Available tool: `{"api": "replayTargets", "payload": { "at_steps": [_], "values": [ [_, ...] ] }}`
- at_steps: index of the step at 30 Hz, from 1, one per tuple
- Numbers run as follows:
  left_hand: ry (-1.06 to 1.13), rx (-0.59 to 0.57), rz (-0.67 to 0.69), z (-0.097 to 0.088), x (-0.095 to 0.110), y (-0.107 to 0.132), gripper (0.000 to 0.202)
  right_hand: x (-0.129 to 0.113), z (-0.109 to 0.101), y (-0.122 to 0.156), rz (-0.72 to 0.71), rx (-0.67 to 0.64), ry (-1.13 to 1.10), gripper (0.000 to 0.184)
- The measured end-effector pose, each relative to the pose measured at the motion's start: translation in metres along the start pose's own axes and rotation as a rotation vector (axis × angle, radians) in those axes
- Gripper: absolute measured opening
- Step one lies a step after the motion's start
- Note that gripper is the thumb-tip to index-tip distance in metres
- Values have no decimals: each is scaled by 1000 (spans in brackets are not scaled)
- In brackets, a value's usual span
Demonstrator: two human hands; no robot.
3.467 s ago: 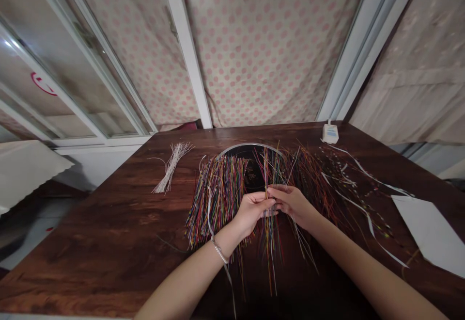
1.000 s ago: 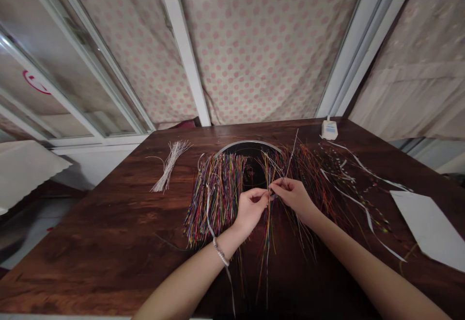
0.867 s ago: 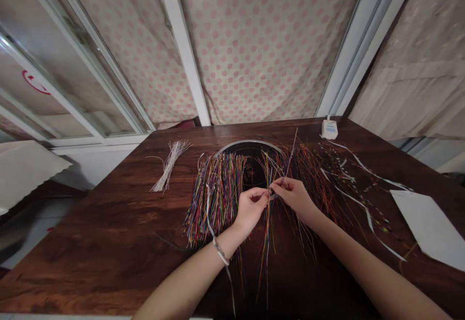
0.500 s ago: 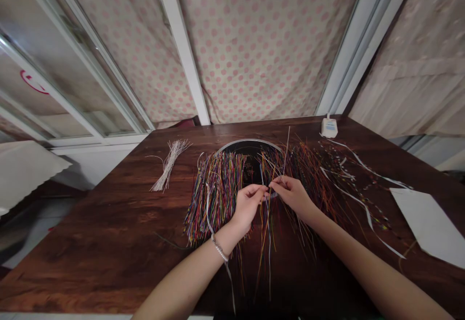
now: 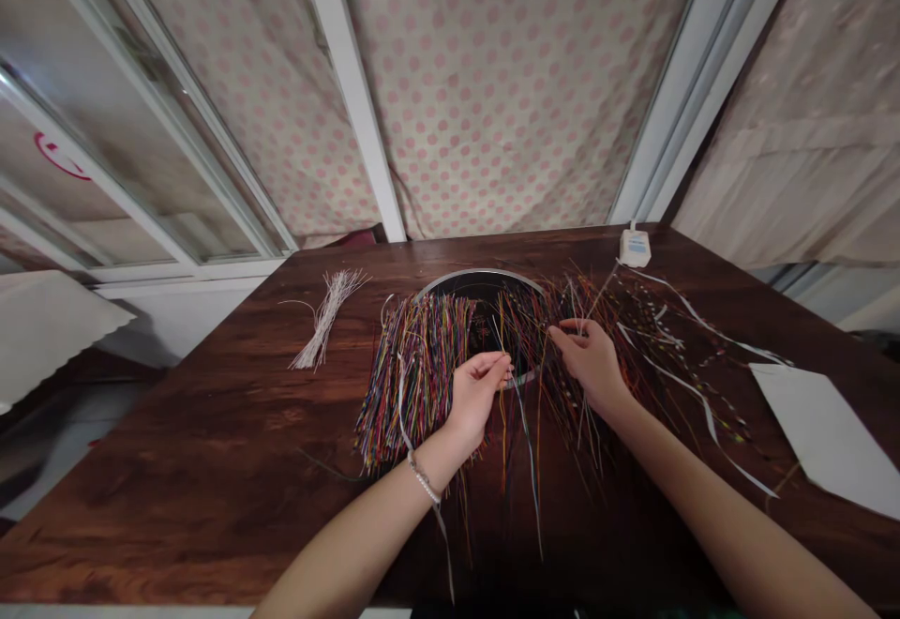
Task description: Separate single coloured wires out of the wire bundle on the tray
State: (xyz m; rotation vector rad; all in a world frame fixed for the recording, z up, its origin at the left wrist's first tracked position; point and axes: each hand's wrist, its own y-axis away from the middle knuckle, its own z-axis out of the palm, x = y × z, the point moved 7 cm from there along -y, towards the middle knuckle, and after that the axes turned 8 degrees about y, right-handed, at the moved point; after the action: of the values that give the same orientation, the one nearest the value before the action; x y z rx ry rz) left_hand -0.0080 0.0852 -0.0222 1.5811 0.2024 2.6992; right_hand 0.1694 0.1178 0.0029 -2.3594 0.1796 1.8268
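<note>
My left hand (image 5: 476, 388) is pinched shut on a small bunch of thin coloured strands (image 5: 518, 413) that hang down toward me over the dark wooden table (image 5: 211, 431). My right hand (image 5: 592, 360) has its fingers pinched on a single thin strand (image 5: 597, 298) that runs up and to the right, over the loose reddish strands (image 5: 619, 347). A thick flat bundle of multicoloured strands (image 5: 414, 370) lies just left of my left hand. A round dark tray with a metal rim (image 5: 478, 279) sits behind both hands, partly covered by strands.
A bundle of white strands (image 5: 324, 319) lies at the table's back left. A small white box (image 5: 634, 248) stands at the back right edge. White ribbons (image 5: 703, 403) and a white sheet (image 5: 816, 431) lie at the right. A dotted curtain hangs behind.
My hands, close together over the small bunch before, have parted. My right hand has moved right and away with one strand. My left hand stays pinched on the bunch.
</note>
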Motion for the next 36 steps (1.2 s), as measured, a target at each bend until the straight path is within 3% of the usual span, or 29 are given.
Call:
{"api": "replayTargets", "payload": {
  "at_steps": [2,6,11,21,26,33,36],
  "values": [
    [23,-4,0,0,0,-1,27,-6,10,7,-1,-88,7,33],
    [57,-3,6,-2,0,-1,28,-12,42,29,13,-438,128,26],
    [80,8,24,-3,1,-1,29,-9,52,39,58,-554,178,21],
    [38,7,25,-3,-2,-3,33,4,48,35,255,-561,3,18],
    [67,0,1,-1,-6,0,42,8,39,24,300,-448,-196,27],
    [-277,-172,287,17,17,16,26,7,32,18,286,-369,-372,31],
    [-376,-268,257,26,15,20,20,-1,34,23,229,-348,-366,32]
  ]
}}
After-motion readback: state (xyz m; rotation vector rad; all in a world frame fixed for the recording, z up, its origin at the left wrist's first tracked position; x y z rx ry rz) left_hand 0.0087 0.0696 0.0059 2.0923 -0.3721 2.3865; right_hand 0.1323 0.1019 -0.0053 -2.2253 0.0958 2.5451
